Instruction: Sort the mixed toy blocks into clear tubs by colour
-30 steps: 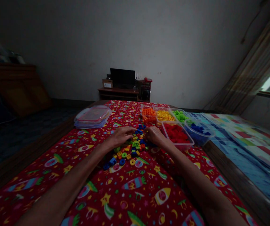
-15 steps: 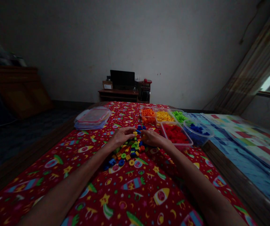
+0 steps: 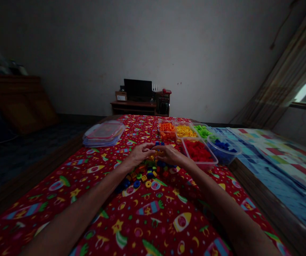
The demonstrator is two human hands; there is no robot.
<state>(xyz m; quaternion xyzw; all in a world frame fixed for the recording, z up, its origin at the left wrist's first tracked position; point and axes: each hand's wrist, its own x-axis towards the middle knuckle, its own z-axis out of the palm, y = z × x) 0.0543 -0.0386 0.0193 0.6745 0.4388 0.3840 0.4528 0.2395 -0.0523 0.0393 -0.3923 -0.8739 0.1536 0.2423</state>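
Over a loose pile of coloured toy building blocks (image 3: 149,173), my left hand (image 3: 141,153) and my right hand (image 3: 169,155) meet at the fingertips. The fingers of both are curled in a pinch. Whatever lies between them is too small and dark to make out. Blue blocks (image 3: 159,143) show just beyond the fingertips. On the near side of the pile lie a yellow ring-shaped piece (image 3: 148,184) and a blue round piece (image 3: 137,184).
Right of the pile stand clear tubs of red blocks (image 3: 198,152), blue blocks (image 3: 222,145), green blocks (image 3: 203,131), yellow blocks (image 3: 186,131) and orange blocks (image 3: 167,128). Stacked plastic lids (image 3: 104,134) lie at left on the red patterned cloth (image 3: 142,227).
My right hand has moved slightly left and up, its fingertips now meeting those of my left hand. The left hand has hardly moved. The view has shifted a little.
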